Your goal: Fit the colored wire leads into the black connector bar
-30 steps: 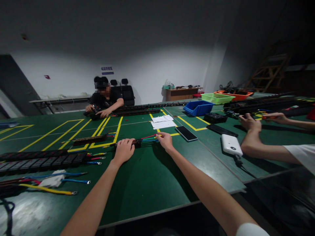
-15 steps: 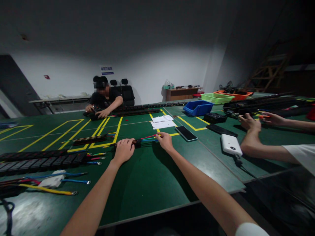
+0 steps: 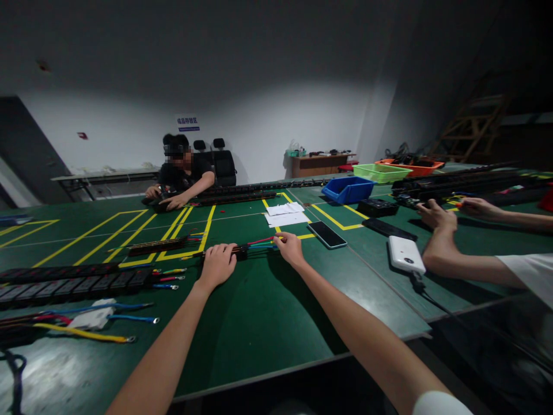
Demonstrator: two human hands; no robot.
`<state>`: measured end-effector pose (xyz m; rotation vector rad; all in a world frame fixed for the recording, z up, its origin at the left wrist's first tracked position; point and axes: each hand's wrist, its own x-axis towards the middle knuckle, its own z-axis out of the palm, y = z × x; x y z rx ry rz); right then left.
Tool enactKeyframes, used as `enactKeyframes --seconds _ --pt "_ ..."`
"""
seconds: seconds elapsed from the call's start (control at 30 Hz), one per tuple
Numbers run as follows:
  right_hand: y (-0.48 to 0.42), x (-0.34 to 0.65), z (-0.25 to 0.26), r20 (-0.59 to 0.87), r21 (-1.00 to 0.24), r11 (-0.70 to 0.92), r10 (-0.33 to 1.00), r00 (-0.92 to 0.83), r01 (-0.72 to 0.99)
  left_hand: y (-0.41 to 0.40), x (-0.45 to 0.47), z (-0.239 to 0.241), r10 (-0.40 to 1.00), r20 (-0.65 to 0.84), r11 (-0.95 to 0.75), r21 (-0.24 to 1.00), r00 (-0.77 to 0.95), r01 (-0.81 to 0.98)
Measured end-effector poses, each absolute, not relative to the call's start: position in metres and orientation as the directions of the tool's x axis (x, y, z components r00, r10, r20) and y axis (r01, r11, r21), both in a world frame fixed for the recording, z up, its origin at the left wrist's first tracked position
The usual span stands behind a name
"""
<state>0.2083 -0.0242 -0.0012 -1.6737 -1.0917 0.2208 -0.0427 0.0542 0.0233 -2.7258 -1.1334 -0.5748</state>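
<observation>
My left hand point(image 3: 219, 263) is wrapped over a dark strip-like assembly point(image 3: 241, 252) lying on the green table point(image 3: 254, 323). Coloured wires point(image 3: 260, 244), among them red, blue and green ones, run out of its right end. The fingers of my right hand point(image 3: 288, 248) pinch the far ends of these wires, and the fingertips partly hide them. Left of my left hand, a similar dark strip point(image 3: 158, 246) with thin wire ends lies on the yellow-taped area.
Black socket strips point(image 3: 78, 286) and cables with ring terminals point(image 3: 86, 332) lie at left. White papers point(image 3: 285, 215), a phone point(image 3: 327, 235), a blue bin point(image 3: 348, 189) and a white power bank point(image 3: 406, 255) are at right. One co-worker's hands point(image 3: 438, 216) work at right; another person point(image 3: 185, 176) sits across.
My two hands hold the same place on the strip and wires. The person across has shifted their hands slightly, and the co-worker's hands at right have moved a little.
</observation>
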Motion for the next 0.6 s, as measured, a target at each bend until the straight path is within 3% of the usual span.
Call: enactKeyframes --seconds 0.6 --pt "-0.0201 0.2102 -0.0031 0.369 -0.815 -0.042 0.731 0.574 0.578 0.0526 -0.0429 0.0246 0.653 0.391 -0.712 0.025 0.648 0.702"
